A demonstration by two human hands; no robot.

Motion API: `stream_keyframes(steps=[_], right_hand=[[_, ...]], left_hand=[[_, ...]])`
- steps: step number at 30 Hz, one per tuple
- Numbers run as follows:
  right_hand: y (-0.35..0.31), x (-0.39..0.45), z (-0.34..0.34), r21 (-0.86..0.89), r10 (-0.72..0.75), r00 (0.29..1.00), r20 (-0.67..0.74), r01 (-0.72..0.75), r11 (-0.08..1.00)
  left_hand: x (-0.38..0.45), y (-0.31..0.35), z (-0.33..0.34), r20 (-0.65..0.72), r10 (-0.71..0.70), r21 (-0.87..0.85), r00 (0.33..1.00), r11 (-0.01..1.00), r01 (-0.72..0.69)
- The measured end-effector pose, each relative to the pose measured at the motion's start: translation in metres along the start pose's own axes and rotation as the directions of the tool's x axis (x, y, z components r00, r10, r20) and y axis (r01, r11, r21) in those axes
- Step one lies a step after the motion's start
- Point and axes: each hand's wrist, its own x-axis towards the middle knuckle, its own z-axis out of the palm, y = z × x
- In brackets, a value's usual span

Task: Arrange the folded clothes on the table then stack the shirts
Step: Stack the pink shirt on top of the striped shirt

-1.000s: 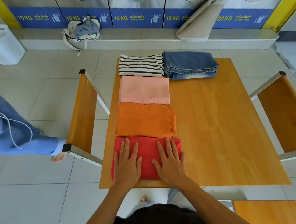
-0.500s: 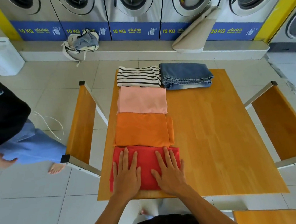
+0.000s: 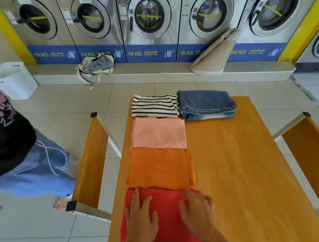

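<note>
Folded clothes lie in a column along the left side of the wooden table (image 3: 238, 171): a striped shirt (image 3: 154, 106) farthest, then a pink shirt (image 3: 158, 132), an orange shirt (image 3: 158, 168), and a red shirt (image 3: 167, 216) nearest me. Folded blue jeans (image 3: 206, 104) sit to the right of the striped shirt. My left hand (image 3: 140, 217) rests flat on the red shirt's left half, fingers apart. My right hand (image 3: 198, 208) lies on its right half with the fingers curled at the shirt's far right corner.
Wooden benches stand on the left (image 3: 90, 167) and right (image 3: 316, 159) of the table. Another person (image 3: 10, 148) stands at the far left. Washing machines (image 3: 150, 21) line the back wall, with a white basket (image 3: 13, 80), a bag (image 3: 96, 66) and a beige sack (image 3: 214, 56) below them.
The view has tilted up, showing more of the washing machines. My right hand's fingers have curled at the red shirt's far corner. The person at the left has come closer.
</note>
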Motion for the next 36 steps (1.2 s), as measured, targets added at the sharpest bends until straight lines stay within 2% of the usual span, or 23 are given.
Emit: stream_keyframes(steps=[2, 6, 10, 15, 20, 22, 25, 31, 36], right_hand=[[-0.005, 0.016, -0.013, 0.049, 0.026, 0.998, -0.065, -0.023, 0.999], [-0.013, 0.061, -0.032, 0.154, 0.04, 0.993, -0.112, -0.022, 0.988], [-0.014, 0.114, -0.038, 0.253, 0.062, 0.993, -0.098, -0.035, 0.967], [-0.017, 0.177, -0.041, 0.259, 0.146, 0.989, -0.027, -0.134, 0.956], [-0.016, 0.232, -0.03, 0.292, 0.272, 0.928, 0.255, -0.342, 0.893], [-0.019, 0.247, -0.024, 0.335, 0.306, 0.9, 0.31, -0.404, 0.851], [-0.024, 0.268, -0.014, 0.378, 0.349, 0.876, 0.332, -0.463, 0.801], [-0.022, 0.296, 0.001, 0.339, 0.399, 0.843, 0.361, -0.517, 0.786], [-0.021, 0.305, 0.01, 0.258, 0.374, 0.859, 0.349, -0.472, 0.843]], left_hand=[[0.01, 0.013, -0.014, -0.069, -0.013, -0.102, 0.998, 0.995, 0.006], [0.049, 0.034, -0.044, -0.12, -0.007, -0.273, 0.993, 0.962, -0.027], [0.099, 0.05, -0.077, -0.139, -0.03, -0.322, 0.99, 0.947, -0.017], [0.163, 0.056, -0.102, -0.165, -0.058, -0.324, 0.985, 0.946, 0.001], [0.225, 0.067, -0.109, -0.076, -0.281, -0.312, 0.957, 0.918, 0.245], [0.243, 0.071, -0.108, -0.018, -0.321, -0.34, 0.947, 0.892, 0.296], [0.268, 0.072, -0.103, 0.047, -0.389, -0.334, 0.92, 0.862, 0.382], [0.289, 0.064, -0.097, 0.046, -0.464, -0.323, 0.885, 0.831, 0.453], [0.3, 0.065, -0.09, 0.06, -0.516, -0.322, 0.855, 0.8, 0.505]])
